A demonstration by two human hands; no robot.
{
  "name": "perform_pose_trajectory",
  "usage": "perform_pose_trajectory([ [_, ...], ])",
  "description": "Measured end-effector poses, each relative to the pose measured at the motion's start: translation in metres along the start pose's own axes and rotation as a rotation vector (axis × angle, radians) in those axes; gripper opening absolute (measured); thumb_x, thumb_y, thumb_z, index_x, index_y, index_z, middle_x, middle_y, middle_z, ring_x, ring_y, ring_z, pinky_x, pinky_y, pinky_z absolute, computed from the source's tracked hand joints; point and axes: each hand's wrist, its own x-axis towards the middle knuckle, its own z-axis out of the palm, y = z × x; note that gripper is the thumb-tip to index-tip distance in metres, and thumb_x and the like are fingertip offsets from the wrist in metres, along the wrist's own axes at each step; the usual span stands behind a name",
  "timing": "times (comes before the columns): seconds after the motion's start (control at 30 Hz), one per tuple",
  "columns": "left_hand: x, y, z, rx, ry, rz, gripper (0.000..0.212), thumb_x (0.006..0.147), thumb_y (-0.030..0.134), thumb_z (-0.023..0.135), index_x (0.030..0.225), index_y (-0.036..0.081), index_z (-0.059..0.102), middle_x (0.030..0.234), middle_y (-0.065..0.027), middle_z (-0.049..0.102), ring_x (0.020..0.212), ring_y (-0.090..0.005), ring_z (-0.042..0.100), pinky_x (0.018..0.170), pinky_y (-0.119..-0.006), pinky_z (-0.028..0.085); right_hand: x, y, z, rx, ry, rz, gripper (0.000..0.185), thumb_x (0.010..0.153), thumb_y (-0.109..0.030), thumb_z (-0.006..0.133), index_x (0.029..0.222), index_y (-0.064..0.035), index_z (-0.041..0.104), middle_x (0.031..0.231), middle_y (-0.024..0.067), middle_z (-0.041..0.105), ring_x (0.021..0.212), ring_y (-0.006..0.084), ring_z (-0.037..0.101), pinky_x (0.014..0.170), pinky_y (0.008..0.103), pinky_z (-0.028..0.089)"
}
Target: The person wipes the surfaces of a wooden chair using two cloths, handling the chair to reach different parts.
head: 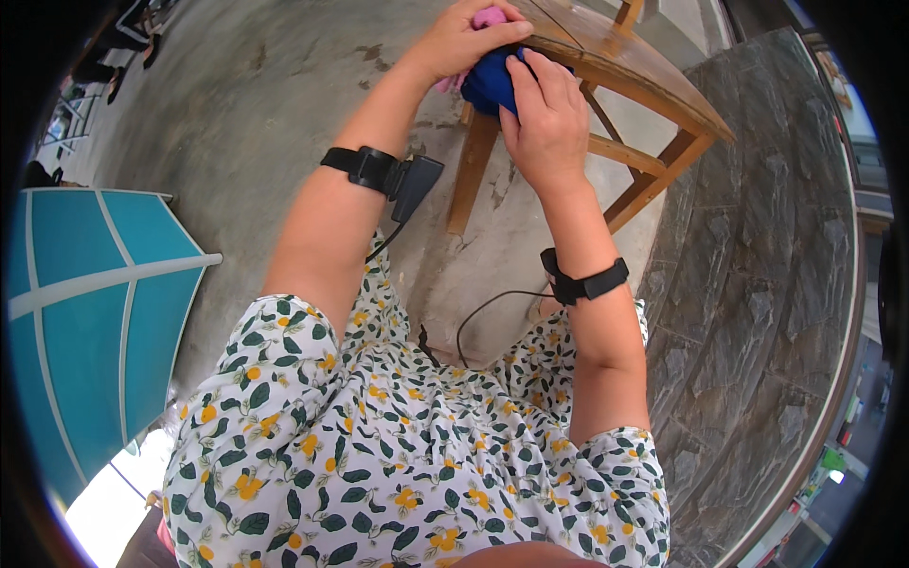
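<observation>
My left hand [465, 39] is at the near left corner of a worn wooden furniture top [603, 35], its thumb along the edge. A pink cloth [488, 17] is bunched in that hand, showing between the fingers and below the palm. Just to the right, my right hand [543, 113] grips a crumpled blue cloth [490, 82] against the side below the top's edge. The two cloths meet beneath my left thumb. A wooden leg [472, 174] stands under the blue cloth. My right fingertips are partly hidden in the cloth's folds.
Black straps with cabled devices circle my left forearm [383, 174] and right forearm [586, 284]. A teal panelled partition [106, 284] with pale bars stands left. Dark stone tiles [746, 284] cover the right side. The concrete floor [284, 92] is stained. Another person's feet [150, 51] show at upper left.
</observation>
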Motion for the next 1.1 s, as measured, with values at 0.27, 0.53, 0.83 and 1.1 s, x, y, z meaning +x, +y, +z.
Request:
perform_pose_trajectory([
  [0.27, 0.007, 0.003, 0.014, -0.034, 0.040, 0.033, 0.018, 0.088, 0.022, 0.074, 0.093, 0.006, 0.065, 0.087, -0.0042, 0.058, 0.083, -0.0157, 0.054, 0.078, -0.030, 0.045, -0.064, -0.010, 0.024, -0.163, -0.181, -0.090, 0.032, 0.073, -0.011, 0.066, 0.104, -0.0073, 0.068, 0.113, 0.0051, 0.061, 0.105, 0.0257, 0.056, 0.078, 0.0374, 0.045],
  [0.53, 0.009, -0.004, 0.014, -0.205, 0.044, -0.212, 0.020, 0.088, 0.024, 0.075, 0.089, 0.007, 0.065, 0.080, -0.0024, 0.053, 0.074, -0.0129, 0.049, 0.070, -0.029, 0.044, -0.106, -0.028, 0.028, -0.058, -0.404, -0.205, 0.024, 0.077, -0.013, 0.061, 0.100, -0.0080, 0.068, 0.107, 0.0057, 0.063, 0.101, 0.0241, 0.058, 0.075, 0.0367, 0.045],
  [0.83, 0.008, -0.001, 0.020, -0.049, 0.159, 0.060, 0.020, 0.087, 0.023, 0.076, 0.088, 0.007, 0.064, 0.077, 0.0000, 0.051, 0.073, -0.0104, 0.046, 0.067, -0.027, 0.042, -0.006, 0.010, 0.017, -0.164, -0.039, 0.021, 0.039, 0.070, -0.010, 0.069, 0.109, -0.0098, 0.067, 0.112, 0.0044, 0.062, 0.107, 0.0288, 0.056, 0.084, 0.0423, 0.044],
  [1.1, 0.008, 0.005, 0.020, -0.168, 0.122, -0.057, 0.018, 0.088, 0.020, 0.075, 0.089, 0.006, 0.063, 0.078, 0.0031, 0.049, 0.071, -0.0063, 0.043, 0.063, -0.024, 0.039, -0.083, -0.020, 0.016, -0.154, -0.375, -0.153, 0.032, 0.070, -0.005, 0.064, 0.102, -0.0106, 0.069, 0.105, 0.0032, 0.064, 0.097, 0.0251, 0.058, 0.078, 0.0374, 0.045],
])
